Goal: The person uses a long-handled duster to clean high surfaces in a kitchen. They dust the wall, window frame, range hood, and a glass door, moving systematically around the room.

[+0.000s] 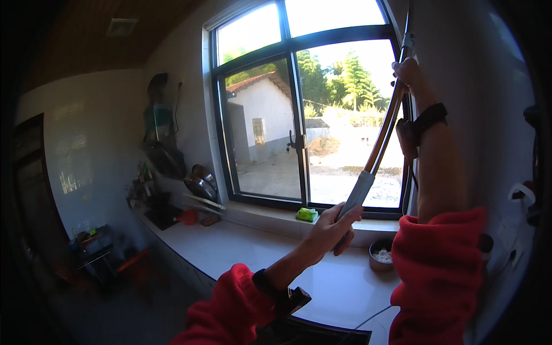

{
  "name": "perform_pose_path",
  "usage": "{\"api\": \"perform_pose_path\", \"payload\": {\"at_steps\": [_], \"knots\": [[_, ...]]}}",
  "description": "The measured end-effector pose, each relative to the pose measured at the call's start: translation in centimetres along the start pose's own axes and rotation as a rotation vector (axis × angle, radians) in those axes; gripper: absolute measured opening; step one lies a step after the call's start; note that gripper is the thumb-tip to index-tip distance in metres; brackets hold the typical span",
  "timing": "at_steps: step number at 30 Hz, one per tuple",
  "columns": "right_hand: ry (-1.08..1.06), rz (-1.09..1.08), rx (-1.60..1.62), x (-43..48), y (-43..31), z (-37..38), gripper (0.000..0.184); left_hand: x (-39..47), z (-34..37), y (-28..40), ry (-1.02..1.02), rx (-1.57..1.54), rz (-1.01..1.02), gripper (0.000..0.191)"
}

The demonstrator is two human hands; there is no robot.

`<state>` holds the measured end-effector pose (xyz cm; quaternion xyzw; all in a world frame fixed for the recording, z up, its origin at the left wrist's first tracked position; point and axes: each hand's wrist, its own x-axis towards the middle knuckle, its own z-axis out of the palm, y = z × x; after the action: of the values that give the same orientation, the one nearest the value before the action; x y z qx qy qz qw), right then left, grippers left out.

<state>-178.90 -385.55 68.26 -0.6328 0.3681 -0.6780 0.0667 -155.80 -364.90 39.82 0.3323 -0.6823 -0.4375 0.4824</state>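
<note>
A long metal pole [383, 133] with a grey grip at its lower end slants up past the right side of a sliding window [302, 120]. My left hand [334, 226] is closed around the grey grip, over the counter. Higher up, my right hand [405, 75] holds the shaft near a joint, in front of the window's right frame. The pole's top runs out of view. Both my wrists wear dark straps with small devices on them, and my red sleeves are pushed up.
A white counter [250, 246] runs below the window. On it stands a bowl of white food [381, 255]; a green packet [306, 214] lies on the sill. Pans [202, 183], a dark hob [163, 215] and a range hood [161, 155] are at the left. A cable crosses the counter's near right.
</note>
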Motion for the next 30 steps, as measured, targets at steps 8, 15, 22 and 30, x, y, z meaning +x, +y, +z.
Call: {"api": "perform_pose_path", "payload": {"at_steps": [8,15,22,30], "knots": [[0.196,-0.077,0.498,-7.1,-9.5,7.3,0.08,-3.5,-6.7,5.2,-0.046,-0.271,-0.022,0.042],[0.195,-0.05,0.223,-12.8,-14.8,17.2,0.092,-5.3,-17.2,7.0,0.029,-0.213,0.053,0.044],[0.075,-0.167,0.023,-10.3,-16.7,32.5,0.097,-5.2,-29.9,3.2,0.107,-0.288,0.101,0.045],[-0.119,-0.223,-0.195,-15.3,-17.1,61.2,0.102,-5.1,-48.5,-9.3,0.218,-0.559,0.046,0.05]]}}
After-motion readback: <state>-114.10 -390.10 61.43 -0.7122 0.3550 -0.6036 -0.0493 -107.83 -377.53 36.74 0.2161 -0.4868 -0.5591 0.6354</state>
